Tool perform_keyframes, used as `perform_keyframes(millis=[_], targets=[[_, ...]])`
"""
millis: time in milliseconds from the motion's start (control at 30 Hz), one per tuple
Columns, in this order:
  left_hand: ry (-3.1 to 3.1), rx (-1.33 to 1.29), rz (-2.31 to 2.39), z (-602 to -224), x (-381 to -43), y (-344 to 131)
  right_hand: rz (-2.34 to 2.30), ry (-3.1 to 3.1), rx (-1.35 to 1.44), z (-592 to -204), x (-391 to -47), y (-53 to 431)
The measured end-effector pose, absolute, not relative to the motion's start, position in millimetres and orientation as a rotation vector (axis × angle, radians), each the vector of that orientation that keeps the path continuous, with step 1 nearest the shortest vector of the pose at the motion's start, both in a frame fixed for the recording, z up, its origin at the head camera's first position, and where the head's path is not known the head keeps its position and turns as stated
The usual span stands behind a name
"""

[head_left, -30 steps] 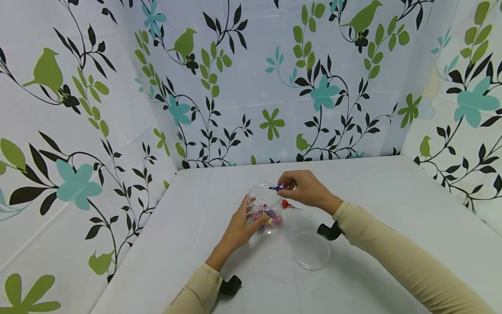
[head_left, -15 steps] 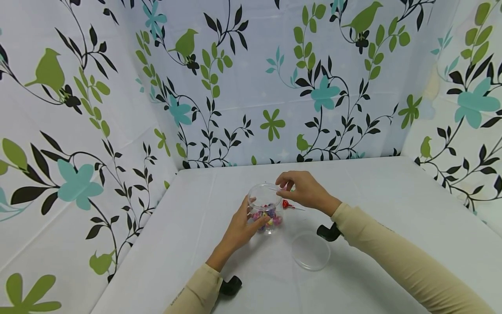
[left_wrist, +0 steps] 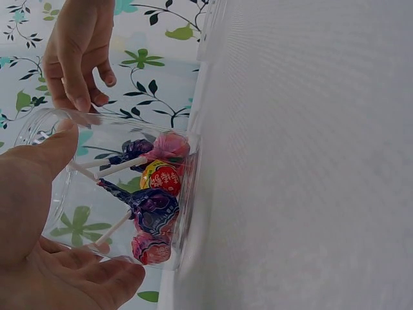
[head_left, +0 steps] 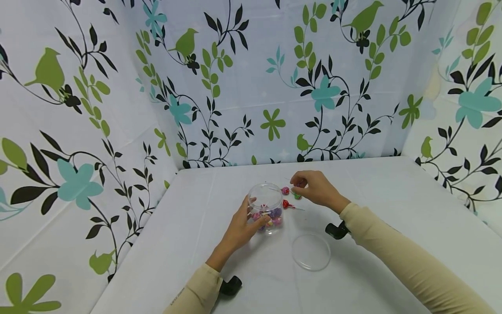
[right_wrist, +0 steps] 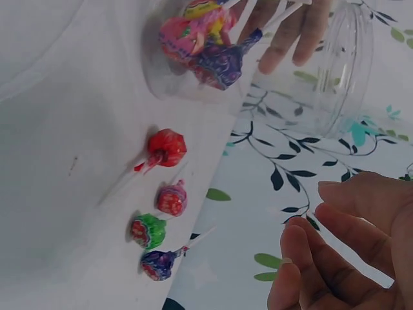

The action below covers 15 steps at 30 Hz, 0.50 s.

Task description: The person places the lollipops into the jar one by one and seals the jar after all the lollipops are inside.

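Observation:
My left hand (head_left: 240, 226) grips a clear plastic jar (head_left: 259, 190) from the left, thumb in front and fingers behind. Several wrapped lollipops (left_wrist: 155, 210) lie at the jar's bottom, purple, pink and yellow-red, some with white sticks pointing toward the open mouth. Right of the jar my right hand (head_left: 313, 188) hovers close over loose lollipops, its fingers loosely bent with nothing between them in the right wrist view. On the table there lie a red lollipop (right_wrist: 166, 148), a pink lollipop (right_wrist: 171, 199), a green lollipop (right_wrist: 148, 231) and a purple lollipop (right_wrist: 159, 265).
A round clear lid (head_left: 311, 253) lies flat on the white table (head_left: 361, 192), in front of the jar and to its right. Patterned cloth walls (head_left: 251, 87) with leaves and birds enclose the table at the back and sides.
The purple lollipop that my right hand held at the jar's rim has gone into the jar. That hand has moved right, uncovering the pink and green lollipops. My left hand keeps its place.

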<state>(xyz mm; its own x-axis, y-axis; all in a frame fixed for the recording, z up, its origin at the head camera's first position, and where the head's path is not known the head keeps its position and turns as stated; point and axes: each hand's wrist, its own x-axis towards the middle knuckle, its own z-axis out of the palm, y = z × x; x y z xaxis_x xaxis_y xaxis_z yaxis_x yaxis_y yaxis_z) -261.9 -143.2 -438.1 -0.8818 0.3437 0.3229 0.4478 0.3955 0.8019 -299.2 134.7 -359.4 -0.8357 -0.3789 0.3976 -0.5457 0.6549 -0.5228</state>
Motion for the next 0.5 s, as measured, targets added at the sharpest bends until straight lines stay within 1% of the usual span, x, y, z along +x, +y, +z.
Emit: perform_keyframes(millis=[233,500], targets=[[-2.540,-0.717,-1.514,-439.6,-261.3,-142.6,0.962,-2.708,0.665,-375.1,-306.9,142.7],[-2.549,-0.707,-1.501,-437.9,-262.0,-142.2,0.988,-2.758,0.661,-393.3,-315.9,140.5]])
